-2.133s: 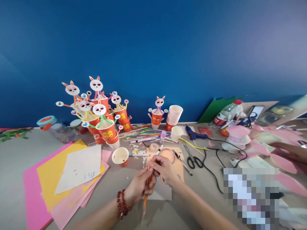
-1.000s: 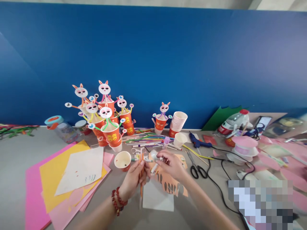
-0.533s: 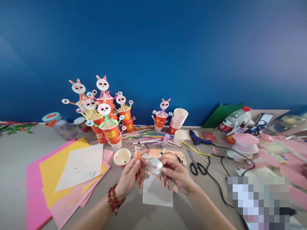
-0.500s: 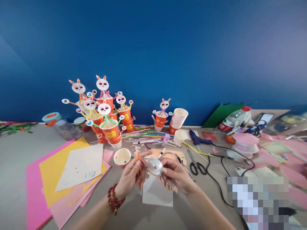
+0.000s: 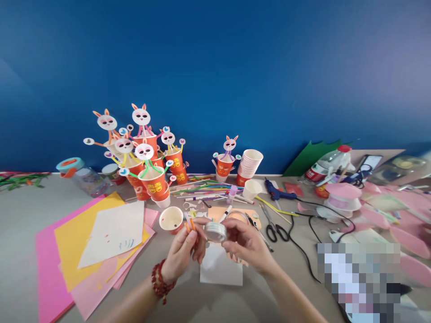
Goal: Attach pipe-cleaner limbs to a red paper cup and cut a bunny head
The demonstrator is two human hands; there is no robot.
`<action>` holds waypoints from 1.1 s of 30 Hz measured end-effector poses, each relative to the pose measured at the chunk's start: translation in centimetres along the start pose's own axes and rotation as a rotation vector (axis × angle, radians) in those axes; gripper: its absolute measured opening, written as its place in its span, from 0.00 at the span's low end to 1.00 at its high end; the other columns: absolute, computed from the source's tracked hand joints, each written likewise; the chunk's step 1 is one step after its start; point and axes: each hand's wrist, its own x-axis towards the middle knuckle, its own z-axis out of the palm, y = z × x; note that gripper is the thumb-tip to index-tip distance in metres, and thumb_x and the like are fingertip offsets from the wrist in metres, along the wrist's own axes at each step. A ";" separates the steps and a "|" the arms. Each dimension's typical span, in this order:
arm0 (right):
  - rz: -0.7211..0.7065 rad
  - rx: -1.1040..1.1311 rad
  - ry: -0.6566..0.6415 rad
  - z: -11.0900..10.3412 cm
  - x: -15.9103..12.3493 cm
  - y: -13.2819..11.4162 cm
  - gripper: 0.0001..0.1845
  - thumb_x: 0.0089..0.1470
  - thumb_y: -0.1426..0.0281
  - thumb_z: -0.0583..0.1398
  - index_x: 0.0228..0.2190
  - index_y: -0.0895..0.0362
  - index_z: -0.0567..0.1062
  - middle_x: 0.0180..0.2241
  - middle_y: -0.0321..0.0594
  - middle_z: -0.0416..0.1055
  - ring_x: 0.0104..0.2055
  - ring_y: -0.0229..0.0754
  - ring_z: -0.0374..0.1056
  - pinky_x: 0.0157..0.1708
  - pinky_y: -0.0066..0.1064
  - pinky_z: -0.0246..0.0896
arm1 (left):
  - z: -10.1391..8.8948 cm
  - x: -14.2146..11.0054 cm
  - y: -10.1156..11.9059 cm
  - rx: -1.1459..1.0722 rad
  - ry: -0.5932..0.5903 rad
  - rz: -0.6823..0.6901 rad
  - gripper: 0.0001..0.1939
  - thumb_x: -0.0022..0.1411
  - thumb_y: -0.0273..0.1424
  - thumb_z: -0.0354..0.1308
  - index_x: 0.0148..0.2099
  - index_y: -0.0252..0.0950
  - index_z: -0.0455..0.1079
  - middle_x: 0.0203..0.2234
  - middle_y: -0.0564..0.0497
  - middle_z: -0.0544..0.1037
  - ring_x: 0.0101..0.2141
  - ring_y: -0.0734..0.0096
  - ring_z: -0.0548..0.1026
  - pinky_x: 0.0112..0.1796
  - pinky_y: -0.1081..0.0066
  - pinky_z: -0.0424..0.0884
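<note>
My right hand pinches a roll of clear tape between thumb and fingers, its ring tilted towards me. Close beside it on the left, my left hand, with red beads at the wrist, is closed on thin orange straw-like pieces. My left fingertips reach to the edge of the tape roll; whether they hold a loose tape end cannot be made out. Beneath both hands lies a white sheet of paper, with cut orange paper just behind it.
Rabbit-faced paper cups cluster at the back left, near a cup stack. Coloured sticks lie between. An open paper cup stands left of my hands. Scissors and a corded glue gun lie right. Coloured paper spreads left.
The tape roll has turned, its opening now facing lower. The orange pieces have tipped so that mostly their upper ends show. My hands stay close together.
</note>
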 end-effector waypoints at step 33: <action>0.138 -0.068 0.100 2.2 -0.5 2.8 0.26 0.48 0.52 0.67 0.40 0.58 0.71 0.21 0.34 0.72 0.18 0.33 0.65 0.18 0.24 0.62 | 0.5 0.6 0.0 -0.149 0.052 -0.186 0.14 0.71 0.35 0.46 0.36 0.33 0.66 0.40 0.50 0.72 0.12 0.93 0.58 0.14 0.82 0.60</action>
